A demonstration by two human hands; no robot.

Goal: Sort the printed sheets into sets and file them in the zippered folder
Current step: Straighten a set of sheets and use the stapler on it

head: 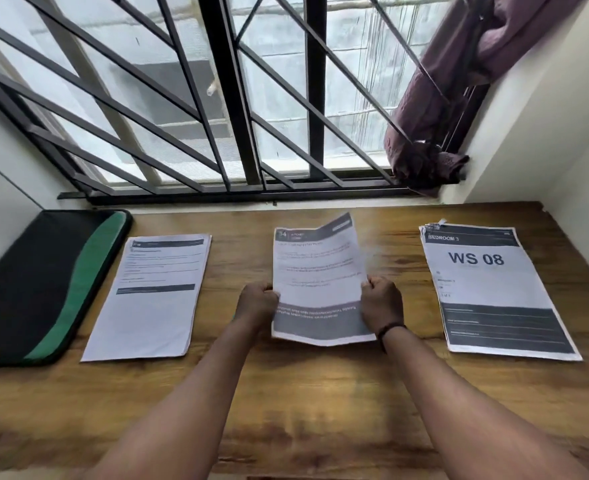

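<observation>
Over the middle of the wooden bench, the left hand and right hand clamp their fingers on a printed sheet's side edges, between a left stack beside the zippered folder and a right stack.

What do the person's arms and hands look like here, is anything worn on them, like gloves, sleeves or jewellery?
Both arms are bare up to the bottom edge of the picture: no sleeves show. The hands are bare too, with no gloves. The left hand and its wrist carry nothing that I can see. The right hand has a thin dark band around its wrist; whether it is a bracelet or a strap I cannot tell.
</observation>
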